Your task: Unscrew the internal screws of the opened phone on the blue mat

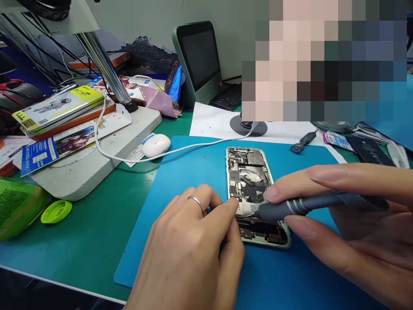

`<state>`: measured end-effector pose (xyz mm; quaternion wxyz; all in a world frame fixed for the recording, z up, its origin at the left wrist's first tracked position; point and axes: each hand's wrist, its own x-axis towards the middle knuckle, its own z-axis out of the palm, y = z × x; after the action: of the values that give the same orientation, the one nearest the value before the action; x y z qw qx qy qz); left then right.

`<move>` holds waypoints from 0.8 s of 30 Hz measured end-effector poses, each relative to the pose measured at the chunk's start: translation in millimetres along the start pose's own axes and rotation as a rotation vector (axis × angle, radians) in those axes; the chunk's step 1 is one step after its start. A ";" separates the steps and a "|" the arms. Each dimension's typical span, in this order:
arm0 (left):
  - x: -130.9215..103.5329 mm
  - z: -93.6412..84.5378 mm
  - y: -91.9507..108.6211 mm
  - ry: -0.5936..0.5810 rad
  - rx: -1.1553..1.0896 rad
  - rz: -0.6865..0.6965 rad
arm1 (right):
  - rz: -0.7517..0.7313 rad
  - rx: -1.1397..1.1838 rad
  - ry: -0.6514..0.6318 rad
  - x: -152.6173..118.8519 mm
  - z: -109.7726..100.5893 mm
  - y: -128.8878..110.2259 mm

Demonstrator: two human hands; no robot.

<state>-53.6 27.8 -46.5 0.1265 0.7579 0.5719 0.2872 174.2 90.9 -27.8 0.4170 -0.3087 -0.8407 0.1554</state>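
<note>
An opened smartphone [254, 185] with a pale green frame lies on the blue mat, its inner boards and cables exposed and its battery bay uncovered. Closed at the phone's left edge, my left hand [193, 241] wears a ring; its index fingertip rests over the frame, and the other fingers are curled. Between thumb and fingers, my right hand [348, 232] grips a dark grey screwdriver [284, 209]. The tool lies at a low slant, and its thin tip meets the lower part of the phone's inside, close to my left fingertips.
The blue work mat [180, 172] lies on a green table. A white cable [193, 148] crosses it near a white mouse-shaped case [156, 145]. At left stands a lamp or microscope base [97, 168] stacked with boxes. A small dark tool [303, 142] and a battery [369, 150] lie back right.
</note>
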 end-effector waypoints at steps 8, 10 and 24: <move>1.9 -1.6 0.9 0.010 0.013 0.021 | 0.053 -0.051 -0.036 0.1 4.1 3.0; 1.5 -1.8 0.9 0.019 0.013 0.023 | 0.062 -0.058 -0.024 -1.4 2.6 3.0; -0.2 -0.6 1.6 0.006 0.001 0.016 | -0.056 0.035 0.012 12.1 2.8 -1.7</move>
<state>-52.6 27.0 -45.2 0.1221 0.7618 0.5663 0.2899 165.7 97.5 -21.3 0.4317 -0.2786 -0.8435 0.1566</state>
